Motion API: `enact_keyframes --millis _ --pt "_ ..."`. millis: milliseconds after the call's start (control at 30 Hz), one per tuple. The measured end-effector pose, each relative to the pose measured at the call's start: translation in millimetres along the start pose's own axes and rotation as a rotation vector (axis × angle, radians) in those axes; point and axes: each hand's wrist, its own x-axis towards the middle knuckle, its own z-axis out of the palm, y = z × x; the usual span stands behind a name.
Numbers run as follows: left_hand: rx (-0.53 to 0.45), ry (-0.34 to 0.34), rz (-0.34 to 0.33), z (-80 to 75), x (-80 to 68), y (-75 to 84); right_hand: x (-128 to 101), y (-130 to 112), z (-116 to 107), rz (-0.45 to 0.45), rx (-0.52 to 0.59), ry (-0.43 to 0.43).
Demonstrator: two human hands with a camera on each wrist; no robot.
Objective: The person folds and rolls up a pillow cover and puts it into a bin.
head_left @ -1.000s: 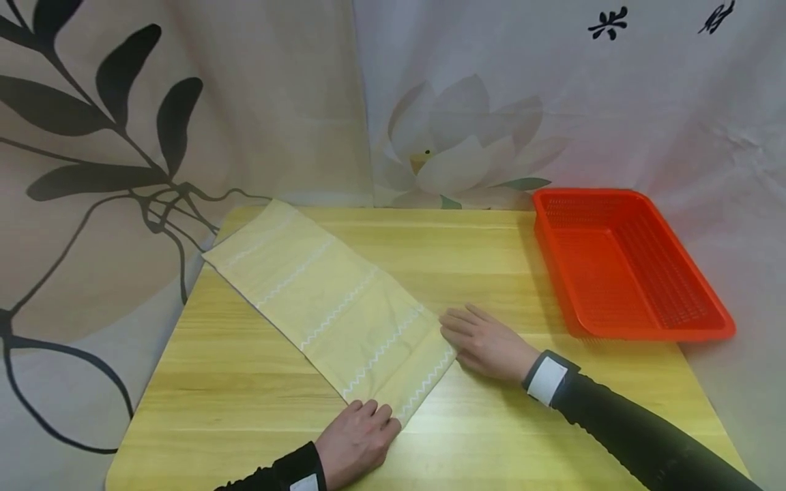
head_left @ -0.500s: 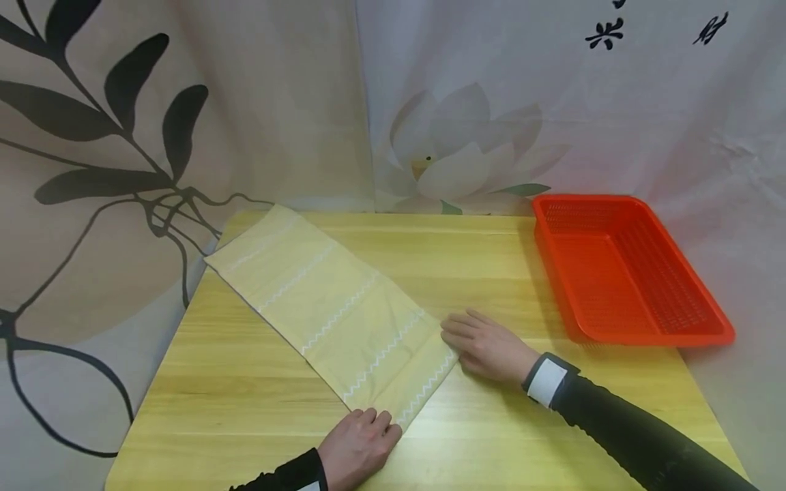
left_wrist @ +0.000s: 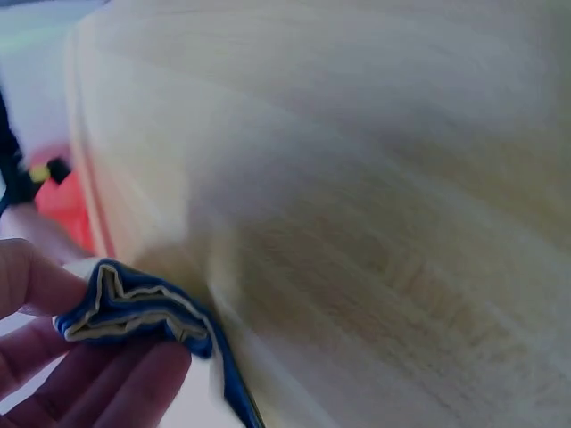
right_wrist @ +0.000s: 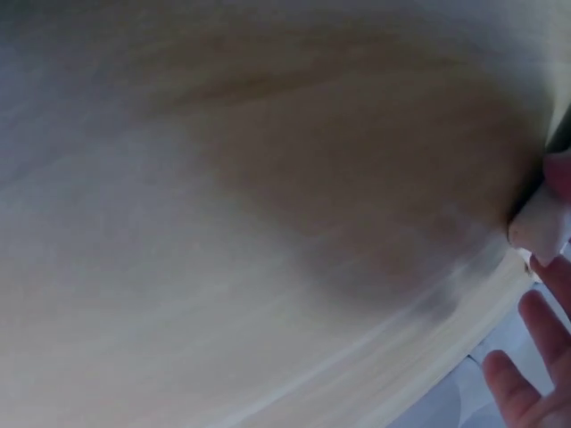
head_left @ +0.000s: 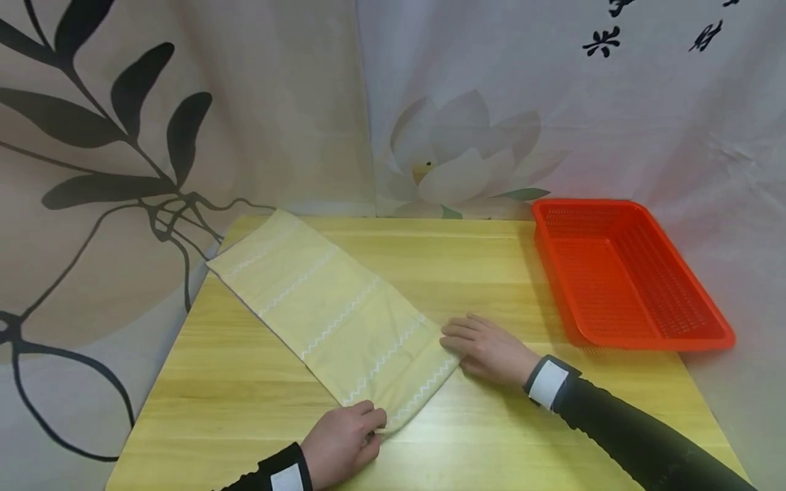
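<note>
A long yellow cloth (head_left: pixel 331 307) with white zigzag lines lies diagonally across the wooden table (head_left: pixel 245 382), its near end folded over. At that end's left corner, my left hand (head_left: pixel 344 440) pinches the cloth between thumb and fingers. The left wrist view shows the folded layers (left_wrist: pixel 134 312) edge-on, with blue along the fabric's underside, between the thumb and fingers. My right hand (head_left: pixel 488 348) holds the near end's right corner, fingers laid over the edge. In the right wrist view, the thumb and fingers (right_wrist: pixel 544 325) take the cloth's end at the frame's right edge.
An orange-red plastic basket (head_left: pixel 577 300) stands at the table's back right, tipping toward its edge. Behind the table hang curtains printed with dark leaves (head_left: pixel 141 88) and a pale lotus (head_left: pixel 467 150). The cloth's far end reaches the table's back left corner.
My left hand has shifted slightly left and down and turned, its thumb now showing under the folded corner. The right hand stays in place. The head view has tilted a little upward.
</note>
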Motion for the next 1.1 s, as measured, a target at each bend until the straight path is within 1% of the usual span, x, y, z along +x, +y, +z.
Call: enact_keyframes --millis 67,167,233,333,400,567,633,700,800,900,1000,1100 --pt "-0.097 -0.023 -0.069 -5.6 -1.7 -2.3 1.5 1.1 0.6 -0.005 0.031 0.018" --pt "-0.209 -0.045 -0.161 -13.3 -3.4 -5.0 4.1 2.6 0.5 -0.001 0.078 0.028" --pt "-0.249 -0.056 -0.195 -16.7 -5.3 -6.1 6.3 3.4 -0.1 0.018 0.122 0.024" --pt "-0.273 -0.067 -0.206 -19.3 -7.8 -4.7 11.1 4.4 -1.3 0.060 0.204 0.014" --pt "-0.236 -0.068 -0.194 -19.7 -9.6 -2.6 14.9 5.5 -1.7 0.094 0.247 0.008" --pt "-0.032 -0.056 -0.138 -15.4 -12.5 6.0 25.2 7.8 -4.4 0.162 0.302 -0.025" --pt "0.036 -0.043 -0.132 -12.6 -13.1 8.9 30.2 8.2 -6.3 0.184 0.323 -0.044" --pt "0.067 -0.017 -0.145 -9.9 -14.0 9.9 36.1 8.5 -8.1 0.201 0.344 -0.062" --pt "0.072 0.042 -0.180 -7.3 -16.3 7.8 45.1 9.3 -8.2 0.219 0.361 -0.078" --pt "0.026 0.089 -0.210 -7.9 -18.6 3.7 53.6 11.6 -5.9 0.236 0.367 -0.088" --pt "-0.012 0.105 -0.259 -11.6 -19.8 0.3 61.6 13.9 -3.2 0.257 0.386 -0.096" --pt "0.019 0.111 -0.326 -17.3 -19.9 -1.8 69.2 14.3 -2.0 0.275 0.400 -0.103"
